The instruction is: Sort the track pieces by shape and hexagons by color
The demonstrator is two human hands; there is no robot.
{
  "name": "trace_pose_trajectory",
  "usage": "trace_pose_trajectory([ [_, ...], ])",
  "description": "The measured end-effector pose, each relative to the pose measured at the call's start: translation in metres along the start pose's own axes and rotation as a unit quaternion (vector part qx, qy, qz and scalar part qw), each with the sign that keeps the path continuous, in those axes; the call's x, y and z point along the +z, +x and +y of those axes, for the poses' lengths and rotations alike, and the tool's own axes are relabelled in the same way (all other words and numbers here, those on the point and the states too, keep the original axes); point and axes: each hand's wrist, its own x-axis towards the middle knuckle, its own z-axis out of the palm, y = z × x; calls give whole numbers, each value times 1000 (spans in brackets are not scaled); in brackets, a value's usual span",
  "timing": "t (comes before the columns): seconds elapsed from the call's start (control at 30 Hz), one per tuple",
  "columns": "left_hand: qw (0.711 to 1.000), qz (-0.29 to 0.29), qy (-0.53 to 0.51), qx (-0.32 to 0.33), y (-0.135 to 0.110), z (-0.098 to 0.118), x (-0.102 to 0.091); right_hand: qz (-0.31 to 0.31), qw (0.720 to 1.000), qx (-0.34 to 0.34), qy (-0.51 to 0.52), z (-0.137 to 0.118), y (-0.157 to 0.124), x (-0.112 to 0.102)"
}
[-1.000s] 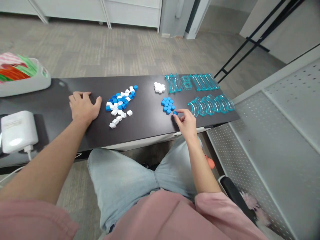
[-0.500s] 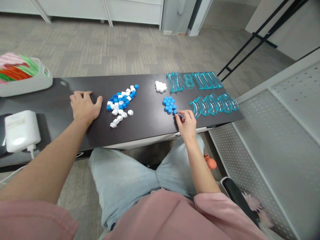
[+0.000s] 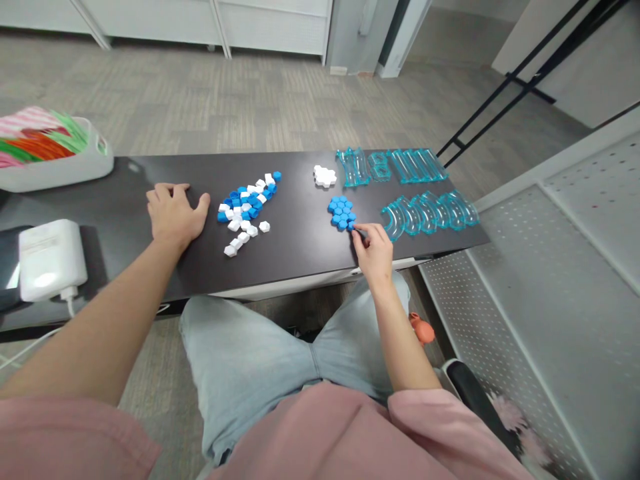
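My right hand (image 3: 373, 247) pinches a small blue hexagon piece (image 3: 351, 227) against the near right edge of a tidy cluster of blue hexagons (image 3: 341, 212) on the black table (image 3: 295, 233). A small cluster of white hexagons (image 3: 325, 176) lies beyond it. My left hand (image 3: 174, 212) rests flat on the table, fingers spread, just left of a loose pile of mixed blue and white hexagons (image 3: 247, 204).
Clear turquoise track pieces, straight (image 3: 395, 165) and curved (image 3: 430, 211), lie at the table's right end. A white bin of coloured strips (image 3: 50, 155) stands far left, a white box with a cable (image 3: 50, 260) near the front left. A perforated white shelf (image 3: 540, 267) is at the right.
My right hand has moved slightly forward, bringing the blue hexagon up against the blue cluster. The left hand has stayed in place.
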Motion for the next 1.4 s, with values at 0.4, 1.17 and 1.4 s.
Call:
trace_pose_trajectory([
  [0.4, 1000, 2, -2, 6, 1, -2, 1, -10, 999, 35, -8, -3, 3, 1],
  [1.17, 1000, 4, 1, 8, 0, -2, 2, -6, 999, 51, -14, -6, 4, 2],
  [1.4, 1000, 2, -2, 8, 0, -3, 2, -2, 999, 41, -21, -7, 5, 1],
])
